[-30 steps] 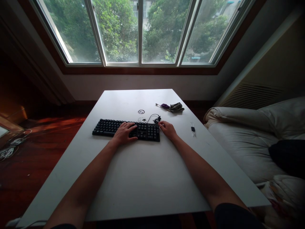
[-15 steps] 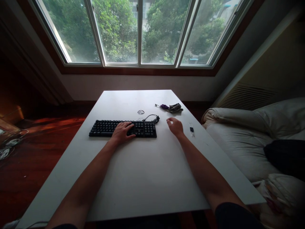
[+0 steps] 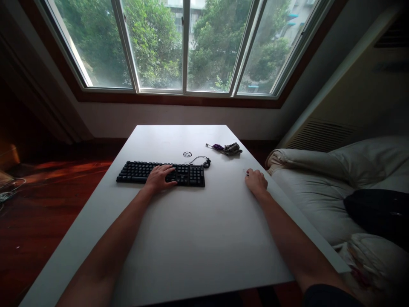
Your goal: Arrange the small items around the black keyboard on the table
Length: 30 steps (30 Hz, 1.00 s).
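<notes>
Left hand (image 3: 158,179) lies flat on the keyboard (image 3: 134,172), fingers loosely together over the keys right of centre. The keyboard sits mid-table (image 3: 198,238), its cable (image 3: 200,159) coiled just behind. Right hand (image 3: 256,181) rests curled near the table's right edge, covering a small object (image 3: 245,171); whether it pinches it cannot be told. Beyond lie a disc (image 3: 187,154) and a cloth bundle (image 3: 228,149). Bedding (image 3: 319,170) adjoins the right edge.

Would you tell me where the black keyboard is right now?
Head view: the black keyboard lies left of centre on the white table, under the left hand, its black cable coiled beyond its right end.
</notes>
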Each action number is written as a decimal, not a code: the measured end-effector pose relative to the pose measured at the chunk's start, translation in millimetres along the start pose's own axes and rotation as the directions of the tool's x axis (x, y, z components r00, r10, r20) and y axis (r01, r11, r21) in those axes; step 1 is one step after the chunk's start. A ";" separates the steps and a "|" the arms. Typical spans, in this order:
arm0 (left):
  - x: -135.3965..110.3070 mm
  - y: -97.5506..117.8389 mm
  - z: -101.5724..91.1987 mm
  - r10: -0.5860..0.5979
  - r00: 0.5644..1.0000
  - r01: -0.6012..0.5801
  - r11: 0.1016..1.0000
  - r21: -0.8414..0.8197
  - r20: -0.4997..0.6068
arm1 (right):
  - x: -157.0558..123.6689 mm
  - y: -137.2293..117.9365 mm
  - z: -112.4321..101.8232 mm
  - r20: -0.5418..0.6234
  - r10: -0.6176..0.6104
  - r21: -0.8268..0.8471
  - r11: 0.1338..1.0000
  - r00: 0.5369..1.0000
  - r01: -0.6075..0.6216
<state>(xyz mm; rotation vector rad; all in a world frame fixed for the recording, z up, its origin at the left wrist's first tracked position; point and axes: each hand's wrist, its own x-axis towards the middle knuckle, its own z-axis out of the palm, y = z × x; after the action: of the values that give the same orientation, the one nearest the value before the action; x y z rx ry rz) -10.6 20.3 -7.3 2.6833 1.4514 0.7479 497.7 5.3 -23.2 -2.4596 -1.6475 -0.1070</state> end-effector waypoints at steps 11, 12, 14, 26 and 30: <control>-3.1 -31.1 -3.9 -0.050 0.998 0.052 0.997 0.060 -0.044 | -7.8 -89.9 15.7 -0.127 -0.504 0.271 0.810 0.854 0.519; -4.7 -34.2 -5.0 -0.055 0.997 0.058 0.996 0.066 -0.048 | -6.3 -97.1 16.7 -0.135 -0.523 0.277 0.795 0.841 0.539; -7.5 -38.6 -6.6 -0.061 0.997 0.065 0.995 0.075 -0.053 | -2.1 -109.9 18.4 -0.146 -0.547 0.289 0.773 0.824 0.564; -12.7 -42.4 -6.0 -0.146 0.982 0.155 0.986 0.068 -0.118 | 4.8 -182.6 24.3 -0.176 -0.530 0.331 0.762 0.829 0.557; -12.2 -40.8 -8.8 -0.150 0.984 0.156 0.986 0.053 -0.099 | 0.7 -181.9 25.1 -0.181 -0.510 0.347 0.767 0.841 0.540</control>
<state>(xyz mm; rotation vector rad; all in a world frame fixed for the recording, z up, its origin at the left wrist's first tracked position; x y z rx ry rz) -52.1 32.1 -13.5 2.5728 1.7061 0.8427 329.2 78.0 -28.1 -1.6356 -2.0480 0.0499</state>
